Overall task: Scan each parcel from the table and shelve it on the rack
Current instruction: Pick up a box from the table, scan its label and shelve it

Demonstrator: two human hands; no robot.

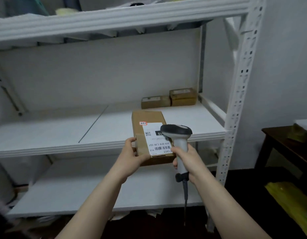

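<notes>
1. Lower centre of the frame: the scanner's cable [185,195] hangs from the handle, down past the lower shelf. I judge it could catch on a shelf lip if I swing wide.
2. Centre right: my right grip [184,157] is wrapped fully round the handle of the scanner [176,131]. The scanner's head hovers over the label [157,144] and hides part of it. The barcode sits at the label's near edge, close by my fingers. A head held this close risks a missed or wrong read.
3. Centre: my left grip [132,152] clasps the parcel [149,118] at its near left corner, thumb on top. The parcel's near end juts out past the front lip of the middle shelf [63,131]. I cannot tell whether its far end rests on the board. Held by one corner only, it could tip or slide off the lip.
4. Further back, right of centre: two small boxes [156,101] sit side by side against the rear of that shelf. A hard push on the parcel could knock into them. Shelving it before a clean scan would leave it unlogged.
</notes>
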